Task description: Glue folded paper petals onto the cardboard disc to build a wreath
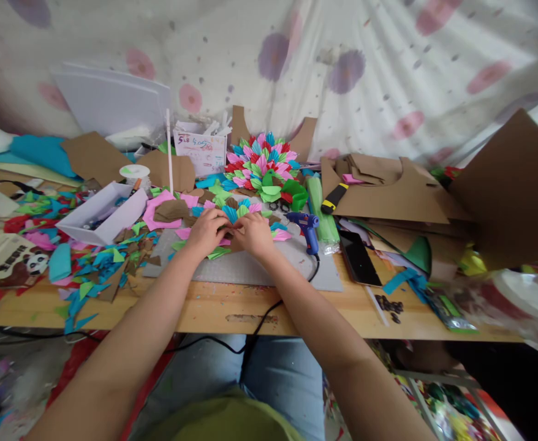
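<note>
My left hand (208, 233) and my right hand (253, 233) meet over a grey cutting mat (260, 272), fingers pinched together. Whatever they pinch is small and mostly hidden by the fingers. A brown piece (236, 245) shows below and between them. Pleated blue and green paper petals (238, 212) fan out just behind the fingertips, with pink and green ones at the sides. To the right of my right hand lies a blue glue gun (306, 228), its black cord running off the table front. A full cluster of colourful paper petals (262, 162) stands farther back.
Paper scraps (113, 260) cover the left, around a white box (98, 214). To the right are a green wrapped bundle (320, 211), a yellow-black cutter (334, 198), a phone (359, 258), and cardboard sheets (393, 196). A thin white stick (169, 153) stands upright behind the mat.
</note>
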Demonstrator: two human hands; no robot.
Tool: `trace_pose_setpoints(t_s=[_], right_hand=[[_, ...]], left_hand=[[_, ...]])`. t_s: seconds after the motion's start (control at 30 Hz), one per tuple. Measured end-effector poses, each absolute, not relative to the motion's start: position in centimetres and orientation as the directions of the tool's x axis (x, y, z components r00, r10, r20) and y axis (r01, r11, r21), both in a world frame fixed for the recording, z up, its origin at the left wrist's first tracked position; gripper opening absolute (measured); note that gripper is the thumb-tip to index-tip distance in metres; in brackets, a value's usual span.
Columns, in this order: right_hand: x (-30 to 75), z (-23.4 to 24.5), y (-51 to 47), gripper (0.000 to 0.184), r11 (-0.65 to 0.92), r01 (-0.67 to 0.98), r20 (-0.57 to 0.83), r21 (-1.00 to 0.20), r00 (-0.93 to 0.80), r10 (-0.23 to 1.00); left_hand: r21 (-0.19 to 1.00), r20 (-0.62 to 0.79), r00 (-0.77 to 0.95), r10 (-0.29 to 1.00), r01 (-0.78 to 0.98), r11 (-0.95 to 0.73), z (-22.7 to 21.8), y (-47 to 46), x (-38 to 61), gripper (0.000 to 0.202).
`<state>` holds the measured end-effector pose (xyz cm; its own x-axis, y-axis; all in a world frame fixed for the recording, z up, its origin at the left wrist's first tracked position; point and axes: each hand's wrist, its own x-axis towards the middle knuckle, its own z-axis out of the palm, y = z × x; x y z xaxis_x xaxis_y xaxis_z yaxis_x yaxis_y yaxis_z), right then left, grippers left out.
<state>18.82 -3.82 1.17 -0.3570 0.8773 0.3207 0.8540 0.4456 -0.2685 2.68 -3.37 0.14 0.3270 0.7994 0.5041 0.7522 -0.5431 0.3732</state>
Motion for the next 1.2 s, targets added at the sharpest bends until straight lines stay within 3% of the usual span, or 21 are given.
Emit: trace_pose_setpoints(t_s=[0.2,0.37,0.5,1.2], right_hand=[[18.5,1.2,-3.6,0.018,0.457,0.858,0.334,-0.233,-0.371,0.866],[18.8,0.9,-3.6,0.017,0.379,0.886,0.300,-0.266,-0.298,0.906],[18.8,0.5,-3.7,0.019,0.356,0.900,0.277,-0.253,-0.285,0.918],[18.2,0.9,-3.8,0.024,0.337,0.927,0.200,-0.165,-0.304,0.932]], left_hand=[[0.355,0.526,0.317,0.789,0.762,-0.542,0.2,-3.4,2.7,0.012],[0.417,0.645,0.072,0.760,0.800,-0.430,0.6,-3.5,2.0,0.019],[0.452,0.656,-0.054,0.753,0.827,-0.334,0.6,-3.3,1.5,0.015],[0.447,0.639,-0.015,0.769,0.821,-0.355,0.2,-3.2,1.7,0.015]])
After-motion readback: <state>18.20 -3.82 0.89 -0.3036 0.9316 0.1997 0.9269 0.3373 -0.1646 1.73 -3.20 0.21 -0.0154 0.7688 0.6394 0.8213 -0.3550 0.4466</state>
